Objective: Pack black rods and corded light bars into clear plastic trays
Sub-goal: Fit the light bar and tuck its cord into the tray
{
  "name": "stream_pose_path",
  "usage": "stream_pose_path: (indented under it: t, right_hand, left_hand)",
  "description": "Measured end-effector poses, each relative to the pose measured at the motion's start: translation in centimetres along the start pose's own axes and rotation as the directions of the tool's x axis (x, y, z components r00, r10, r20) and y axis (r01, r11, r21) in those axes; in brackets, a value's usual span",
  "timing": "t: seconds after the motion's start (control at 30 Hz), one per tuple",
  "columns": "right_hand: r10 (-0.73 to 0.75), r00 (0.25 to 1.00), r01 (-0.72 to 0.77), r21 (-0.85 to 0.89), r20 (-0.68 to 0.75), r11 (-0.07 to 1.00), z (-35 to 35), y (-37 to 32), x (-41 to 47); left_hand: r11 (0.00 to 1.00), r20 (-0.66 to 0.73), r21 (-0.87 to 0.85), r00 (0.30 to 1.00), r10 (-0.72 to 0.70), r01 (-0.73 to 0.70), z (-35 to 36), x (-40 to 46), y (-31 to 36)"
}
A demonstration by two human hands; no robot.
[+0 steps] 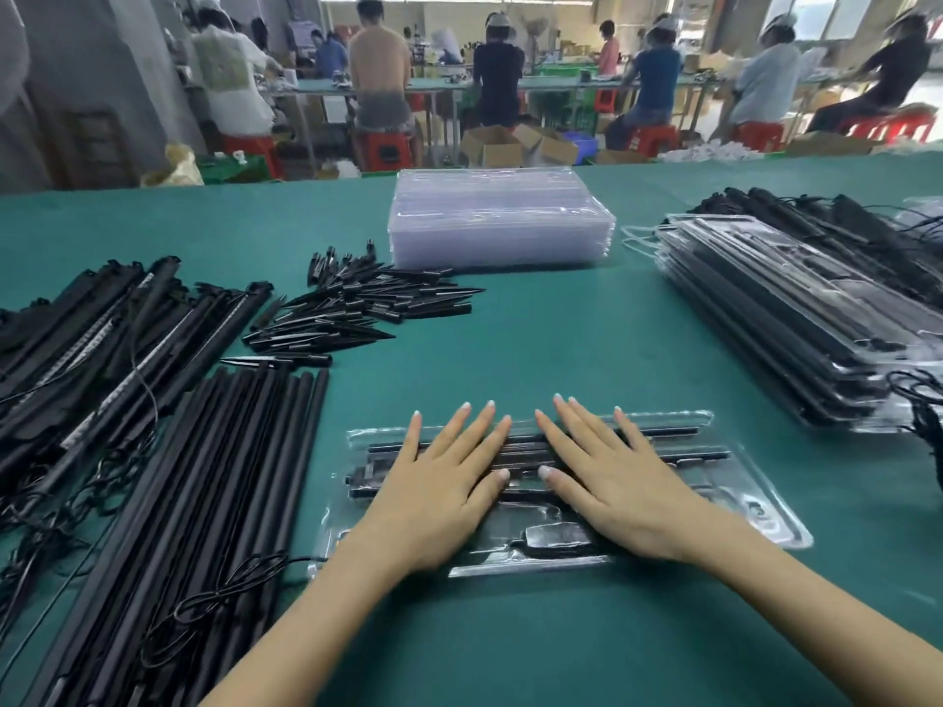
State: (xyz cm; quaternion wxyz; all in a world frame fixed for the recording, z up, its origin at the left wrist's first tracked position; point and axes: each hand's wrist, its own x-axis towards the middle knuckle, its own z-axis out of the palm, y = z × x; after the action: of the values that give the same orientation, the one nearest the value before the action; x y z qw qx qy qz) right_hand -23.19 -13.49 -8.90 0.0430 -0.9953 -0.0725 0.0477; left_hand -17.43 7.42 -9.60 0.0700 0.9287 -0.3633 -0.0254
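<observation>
A factory assembly floor is showing itself: workers [497,74] are sitting on red stools [654,139] along long green benches [556,86], with cardboard boxes [492,145] lying beneath.

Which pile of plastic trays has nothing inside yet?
The far middle stack: its trays look clear all through. The right stack is dark with packed rods, and the tray under the hands is filled.
</observation>
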Motion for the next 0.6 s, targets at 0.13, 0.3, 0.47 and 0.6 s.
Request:
stream_pose_path:
  t: [0.13, 0.3, 0.47, 0.6]
  right_hand:
    - [-0.013, 0.999, 0.012, -0.017, -0.037, 1.0, 0.9, 0.3, 0.0]
    - [0.011, 0.993, -0.014, -0.025, -0.116, 1.0, 1.4, -0.7, -0.4]
    - [-0.03, 0.95, 0.125, 0.29, -0.311, 0.949, -0.3, -0.7, -1.0]
    - [0.267, 0.727, 0.196, 0.564, -0.632, 0.802, -2.4, 1.2, -3.3]
  left_hand:
    - [1.0, 0.004, 0.01, 1.0, -0.003, 0.002, 0.4, 0.0, -0.2]
    - [1.0, 0.01, 0.023, 1.0, -0.016, 0.015, 0.6, -0.6, 0.2]
    - [0.983, 0.052, -0.165, 0.996, -0.067, 0.075, -0.5, 0.6, -0.3]
    - [0.983, 0.056, -0.11, 0.988, -0.142, 0.148, -2.0, 1.9, -1.2]
